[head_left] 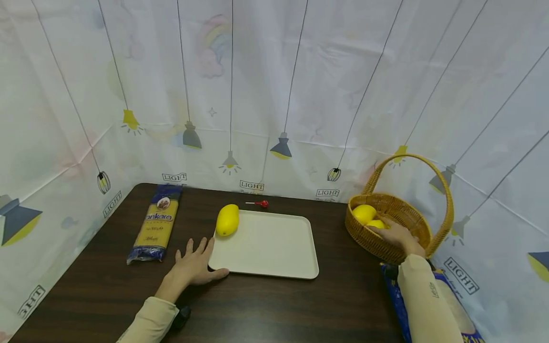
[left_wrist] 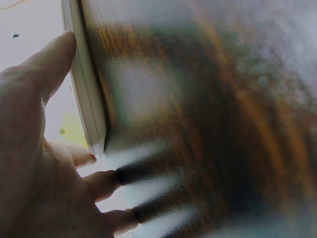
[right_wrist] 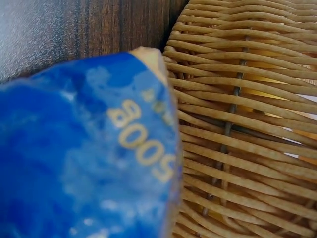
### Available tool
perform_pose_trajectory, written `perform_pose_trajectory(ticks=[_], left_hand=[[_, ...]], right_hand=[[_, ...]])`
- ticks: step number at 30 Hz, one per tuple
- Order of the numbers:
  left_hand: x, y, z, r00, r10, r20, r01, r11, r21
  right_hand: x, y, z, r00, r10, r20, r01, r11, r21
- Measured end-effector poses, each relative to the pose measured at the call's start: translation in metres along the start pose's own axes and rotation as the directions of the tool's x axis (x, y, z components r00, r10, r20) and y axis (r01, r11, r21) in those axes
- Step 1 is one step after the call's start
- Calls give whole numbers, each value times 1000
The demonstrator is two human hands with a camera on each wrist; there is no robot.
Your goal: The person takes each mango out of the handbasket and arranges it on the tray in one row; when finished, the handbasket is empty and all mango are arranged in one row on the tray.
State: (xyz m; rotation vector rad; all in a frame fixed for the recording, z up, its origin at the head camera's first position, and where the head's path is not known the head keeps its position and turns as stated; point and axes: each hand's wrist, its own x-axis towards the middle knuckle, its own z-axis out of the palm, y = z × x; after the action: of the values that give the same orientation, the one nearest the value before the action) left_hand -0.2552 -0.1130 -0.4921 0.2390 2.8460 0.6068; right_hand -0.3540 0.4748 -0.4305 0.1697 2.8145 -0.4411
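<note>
My left hand (head_left: 194,267) lies with spread fingers at the near left corner of a white tray (head_left: 270,247). In the left wrist view its thumb (left_wrist: 57,59) touches the rim of the tray. A smooth yellow oval fruit (head_left: 228,220) rests on the tray's far left corner. My right hand (head_left: 399,236) reaches into a wicker basket (head_left: 358,238) and grips a yellow fruit (head_left: 376,224), partly hidden by the fingers. Beside it in the basket lies another yellow fruit (head_left: 364,214). The right wrist view shows only the wicker side (right_wrist: 247,139) and a blue bag, not the fingers.
A blue and yellow pasta packet (head_left: 156,224) lies at the left. Behind the tray is a red lollipop (head_left: 263,204). The blue bag (right_wrist: 89,148), marked 500g, lies against the basket under my right forearm. Printed cloth walls (head_left: 257,95) border the dark table (head_left: 266,309).
</note>
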Motion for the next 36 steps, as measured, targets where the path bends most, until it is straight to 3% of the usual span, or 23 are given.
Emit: perform_pose_trajectory(ticks=[23,31,36], left_hand=[[2,-1,1,1000,-5,11,5,1000,8],[1,-1,1,1000,-2,11,2,1000,3],[0,-1,0,1000,3,4,-3,1000,6]], right_hand=[[-5,-3,0,981,29,-193,-20,999,47],[-12,-11,-13,966,-10,-260,49,989,143],[-16,-20,-21,949,-49,-310,98,985,145]])
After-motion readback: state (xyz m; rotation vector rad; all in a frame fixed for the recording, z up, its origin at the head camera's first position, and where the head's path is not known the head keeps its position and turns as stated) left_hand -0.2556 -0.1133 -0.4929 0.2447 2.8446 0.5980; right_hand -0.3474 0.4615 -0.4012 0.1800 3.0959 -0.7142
